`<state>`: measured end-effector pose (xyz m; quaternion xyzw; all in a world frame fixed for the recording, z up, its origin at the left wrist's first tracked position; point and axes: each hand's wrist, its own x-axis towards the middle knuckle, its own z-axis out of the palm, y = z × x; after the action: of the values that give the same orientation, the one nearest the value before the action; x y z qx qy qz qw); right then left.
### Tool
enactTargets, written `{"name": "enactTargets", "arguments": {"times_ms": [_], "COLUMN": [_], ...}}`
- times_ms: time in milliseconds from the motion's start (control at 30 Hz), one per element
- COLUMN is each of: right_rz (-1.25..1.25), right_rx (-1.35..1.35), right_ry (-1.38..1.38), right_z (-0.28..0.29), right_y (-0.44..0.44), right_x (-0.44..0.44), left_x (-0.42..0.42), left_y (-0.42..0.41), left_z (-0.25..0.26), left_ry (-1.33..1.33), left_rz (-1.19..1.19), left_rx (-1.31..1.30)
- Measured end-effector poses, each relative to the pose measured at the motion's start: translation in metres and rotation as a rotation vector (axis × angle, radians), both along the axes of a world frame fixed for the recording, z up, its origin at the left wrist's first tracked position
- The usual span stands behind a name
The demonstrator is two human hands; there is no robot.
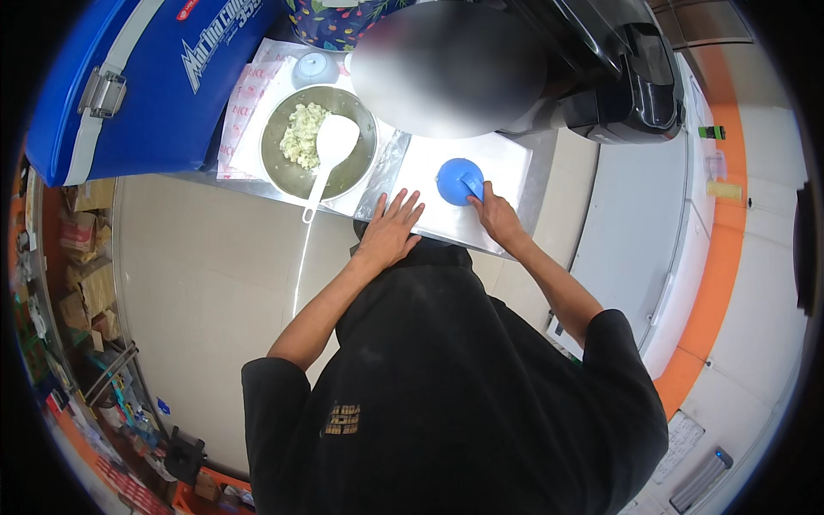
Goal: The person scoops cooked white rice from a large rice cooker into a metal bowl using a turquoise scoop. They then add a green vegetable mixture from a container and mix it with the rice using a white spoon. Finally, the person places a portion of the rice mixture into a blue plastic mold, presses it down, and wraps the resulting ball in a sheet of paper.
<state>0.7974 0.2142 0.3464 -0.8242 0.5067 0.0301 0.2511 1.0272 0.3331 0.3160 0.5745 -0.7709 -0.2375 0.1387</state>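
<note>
My right hand point(499, 215) grips the handle of a round blue plastic mold point(458, 180), which rests on a white sheet point(505, 164) on the metal worktop. My left hand point(387, 233) lies with fingers spread at the worktop's front edge, touching the sheet's near left corner beside a strip of clear film point(388, 168). It holds nothing. Left of it stands a steel bowl point(357, 174) with a pale, green-flecked rice mixture point(302, 132) inside. A white rice paddle point(336, 143) lies in the bowl, its handle reaching over the near rim.
Behind the bowl sits a light blue rounded piece point(315, 69), near printed wrapper sheets point(248, 116). A large blue cooler box point(212, 96) stands at the left. At the back are a patterned container point(328, 26) and a black appliance point(644, 84); a blurred patch hides what is between.
</note>
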Motion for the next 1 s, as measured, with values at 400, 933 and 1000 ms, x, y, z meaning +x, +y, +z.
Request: {"name": "enactTargets", "arguments": {"times_ms": [400,933,1000], "right_rz": [-0.043,-0.280,-0.301], "right_rx": [-0.093,-0.115,-0.127], "right_ry": [-0.005,-0.028,-0.021], "right_z": [0.001,-0.001,-0.002], "right_y": [0.006,0.027,0.029], "right_x": [0.000,0.016,0.017], "left_x": [-0.002,-0.012,-0.011], "left_y": [-0.005,-0.002,-0.001], "left_z": [-0.004,0.004,0.005], "left_ry": [-0.032,-0.135,-0.130], "left_rz": [0.003,0.011,0.011], "left_rx": [0.064,0.075,0.058]}}
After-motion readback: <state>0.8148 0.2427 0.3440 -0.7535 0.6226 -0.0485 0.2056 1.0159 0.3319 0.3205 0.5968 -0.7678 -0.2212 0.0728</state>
